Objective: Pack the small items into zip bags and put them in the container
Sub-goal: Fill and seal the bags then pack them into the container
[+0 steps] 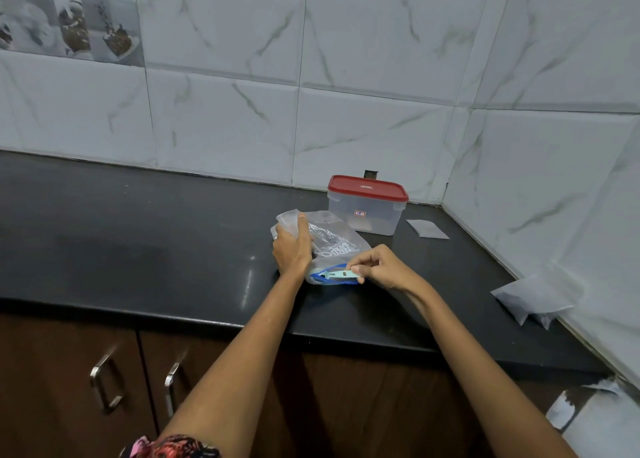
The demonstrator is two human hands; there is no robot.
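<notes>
1. Lies on the black desk (173,250), near the front edge: a clear zip bag (332,241) with white letters on it and a blue strip at its near end.
2. Pokes out at that blue end: a small light-blue item (337,275), long and thin, flat across the bag's mouth.
3. Pinches the right tip of the light-blue item: right hand (382,267), grip closed on it with thumb and curled fingers.
4. Holds the far left part of the zip bag, bunched up: left hand (292,248), grip closed round the plastic.
5. Stands just behind the bag, near the corner of the wall: a clear container (367,215) with its red lid (367,188) on.
6. Lies flat to the right of the container: a small grey packet (427,229).
7. Leans at the right wall, well apart from the bag: a bigger white pouch (533,296).
8. Sits below the desk: brown cupboard doors (69,371) with metal handles (104,381).
</notes>
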